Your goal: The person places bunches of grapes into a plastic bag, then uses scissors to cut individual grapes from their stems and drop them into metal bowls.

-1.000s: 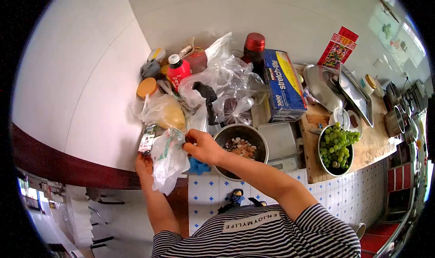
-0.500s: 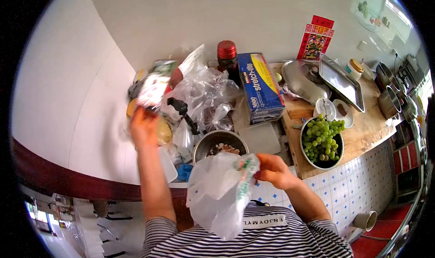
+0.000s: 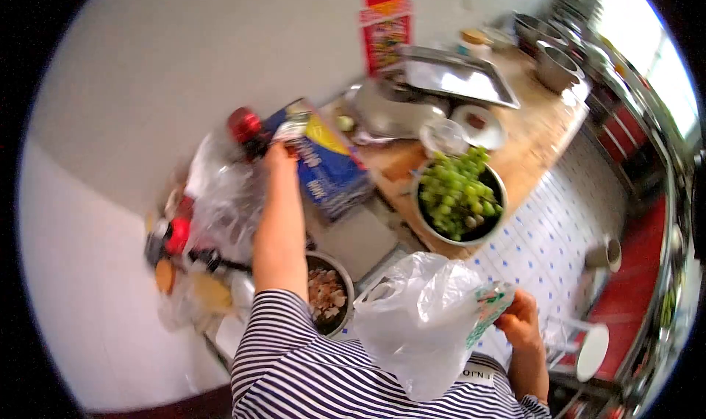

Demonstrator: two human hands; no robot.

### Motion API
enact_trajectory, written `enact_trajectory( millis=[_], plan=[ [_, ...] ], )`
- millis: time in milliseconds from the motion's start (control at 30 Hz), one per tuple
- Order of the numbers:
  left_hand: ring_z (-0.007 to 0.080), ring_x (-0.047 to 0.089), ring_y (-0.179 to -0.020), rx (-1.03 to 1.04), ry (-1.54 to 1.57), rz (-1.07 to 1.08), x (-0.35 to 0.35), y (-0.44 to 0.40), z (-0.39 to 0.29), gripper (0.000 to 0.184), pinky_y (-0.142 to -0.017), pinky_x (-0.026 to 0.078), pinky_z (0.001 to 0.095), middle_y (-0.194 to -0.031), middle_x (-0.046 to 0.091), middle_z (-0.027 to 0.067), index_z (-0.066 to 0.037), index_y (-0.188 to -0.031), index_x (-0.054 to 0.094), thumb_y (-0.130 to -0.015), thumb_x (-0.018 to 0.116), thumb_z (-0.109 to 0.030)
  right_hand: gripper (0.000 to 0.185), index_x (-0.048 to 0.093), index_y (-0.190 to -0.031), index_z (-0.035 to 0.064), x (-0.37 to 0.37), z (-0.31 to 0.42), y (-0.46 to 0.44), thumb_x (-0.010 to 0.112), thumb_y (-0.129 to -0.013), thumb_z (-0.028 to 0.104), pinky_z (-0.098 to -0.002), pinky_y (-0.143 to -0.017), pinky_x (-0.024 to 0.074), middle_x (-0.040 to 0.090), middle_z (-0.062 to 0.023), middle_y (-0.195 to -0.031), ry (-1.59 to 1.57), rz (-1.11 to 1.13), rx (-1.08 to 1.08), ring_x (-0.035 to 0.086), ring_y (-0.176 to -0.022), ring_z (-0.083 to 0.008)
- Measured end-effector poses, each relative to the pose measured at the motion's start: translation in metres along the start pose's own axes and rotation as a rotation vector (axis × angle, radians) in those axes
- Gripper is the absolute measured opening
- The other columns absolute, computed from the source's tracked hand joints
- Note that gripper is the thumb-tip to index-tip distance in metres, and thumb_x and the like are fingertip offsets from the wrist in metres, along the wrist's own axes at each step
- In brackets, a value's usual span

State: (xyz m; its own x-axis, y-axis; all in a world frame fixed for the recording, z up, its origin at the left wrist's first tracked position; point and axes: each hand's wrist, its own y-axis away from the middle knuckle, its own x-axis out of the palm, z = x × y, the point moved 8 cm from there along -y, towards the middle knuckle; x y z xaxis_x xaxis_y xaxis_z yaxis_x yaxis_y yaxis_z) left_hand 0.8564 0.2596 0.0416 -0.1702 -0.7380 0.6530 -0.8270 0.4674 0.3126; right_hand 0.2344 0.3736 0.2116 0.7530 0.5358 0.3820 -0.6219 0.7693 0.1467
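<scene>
My left hand (image 3: 281, 158) reaches forward, closed on a small shiny packet (image 3: 296, 125) that overlaps the blue stretch-tite box (image 3: 332, 175). The packet is blurred, and whether it touches the box I cannot tell. A red-capped dark bottle (image 3: 246, 128) stands just left of that hand. My right hand (image 3: 522, 320) pinches the green-printed edge of a white plastic bag (image 3: 415, 331), which hangs in front of my striped shirt. Under my left forearm, a metal bowl (image 3: 348, 278) of chopped pinkish pieces is partly covered by my sleeve.
A bowl of green grapes (image 3: 460, 198) rests on the wooden board (image 3: 529, 136). Behind it are a small white plate (image 3: 489, 132), a metal tray (image 3: 460, 77) and a large metal lid. Crumpled clear bags (image 3: 228, 191) lie to the left. A white stool (image 3: 593, 353) stands at lower right.
My left hand has swung right with the packet, from the left-hand clutter to the blue box. The view has turned right. My right hand still holds the plastic bag.
</scene>
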Motion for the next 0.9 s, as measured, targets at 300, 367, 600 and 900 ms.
enact_trajectory(
  millis=[300, 367, 600, 900],
  plan=[
    [0.0279, 0.062, -0.078, 0.07, -0.671, -0.147, 0.009, 0.014, -0.048, 0.03, -0.067, 0.05, 0.0376, -0.084, 0.062, 0.0206, 0.006, -0.094, 0.059, -0.073, 0.058, -0.014, 0.052, 0.045, -0.118, -0.0077, -0.176, 0.029, 0.073, 0.06, -0.081, 0.025, -0.0286, -0.083, 0.0451, 0.055, -0.0096, -0.107, -0.142, -0.481, -0.455, 0.054, -0.096, -0.0171],
    [0.0279, 0.063, -0.079, 0.438, -1.285, -0.155, 0.051, 0.071, -0.08, 0.032, -0.069, 0.05, 0.0366, -0.084, 0.062, 0.0212, 0.009, -0.094, 0.058, -0.072, 0.057, -0.014, 0.049, 0.045, -0.117, -0.0066, -0.205, 0.029, 0.076, 0.055, -0.084, 0.028, -0.0322, -0.089, 0.0424, 0.055, -0.0111, -0.11, -0.258, -0.352, -0.526, 0.053, -0.101, -0.0191],
    [0.0198, 0.051, -0.104, 0.412, -0.989, 1.355, 0.233, 0.459, 0.107, 0.04, -0.088, 0.042, 0.0309, -0.118, 0.051, 0.01, 0.0, -0.12, 0.044, -0.087, 0.053, -0.02, 0.041, 0.046, -0.118, -0.0032, -0.283, 0.039, 0.098, 0.045, -0.09, 0.026, -0.0325, -0.09, 0.0414, 0.056, -0.0104, -0.111, -0.448, -0.3, -0.601, 0.053, -0.102, -0.0185],
    [0.0112, 0.051, -0.05, 0.013, -0.919, 1.632, 0.301, 0.674, 0.342, 0.019, -0.044, 0.042, 0.0258, -0.063, 0.057, 0.0042, -0.001, -0.093, 0.06, -0.083, 0.061, -0.017, 0.03, 0.051, -0.109, -0.0031, -0.397, 0.056, 0.193, 0.053, -0.087, 0.018, -0.0292, -0.082, 0.0466, 0.058, -0.0114, -0.103, -0.329, -0.399, -0.754, 0.057, -0.091, -0.0177]
  ],
)
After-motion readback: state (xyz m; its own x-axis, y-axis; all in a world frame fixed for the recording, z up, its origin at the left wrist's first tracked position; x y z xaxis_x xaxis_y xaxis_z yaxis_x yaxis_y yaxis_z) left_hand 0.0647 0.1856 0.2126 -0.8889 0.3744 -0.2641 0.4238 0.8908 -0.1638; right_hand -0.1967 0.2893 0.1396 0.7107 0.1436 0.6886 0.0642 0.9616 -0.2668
